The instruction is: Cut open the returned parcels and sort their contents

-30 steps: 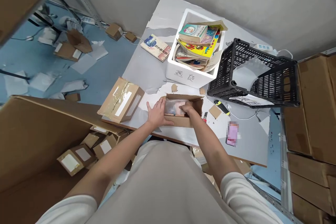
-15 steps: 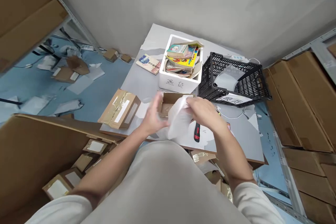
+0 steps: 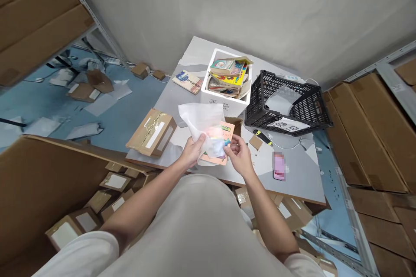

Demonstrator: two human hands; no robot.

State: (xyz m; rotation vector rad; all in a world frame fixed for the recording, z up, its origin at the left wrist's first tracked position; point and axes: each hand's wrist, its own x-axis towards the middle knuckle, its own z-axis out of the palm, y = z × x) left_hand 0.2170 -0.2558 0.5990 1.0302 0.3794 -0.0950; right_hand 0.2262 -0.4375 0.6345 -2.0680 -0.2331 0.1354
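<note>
Between my hands is a book (image 3: pixel 229 130) with an orange-pink illustrated cover, partly covered by a translucent white foam sleeve (image 3: pixel 197 116). My left hand (image 3: pixel 192 150) is closed on the sleeve and the book's left side, thumb on top. My right hand (image 3: pixel 239 156) pinches the book's right edge, its fingers curled. Just behind the book, an open cardboard box (image 3: pixel 238 124) is mostly hidden.
A white foam box (image 3: pixel 224 100) of books, a black crate (image 3: pixel 256 117) and a loose book (image 3: pixel 187 81) sit behind. At left lies a taped carton (image 3: pixel 147 136). A utility knife (image 3: pixel 263 137) and a phone (image 3: pixel 279 166) lie at right.
The foam sleeve has swung up and left, and the orange-pink book now shows. My left hand has closed on the sleeve; my right hand has moved from the sleeve to the book's edge.
</note>
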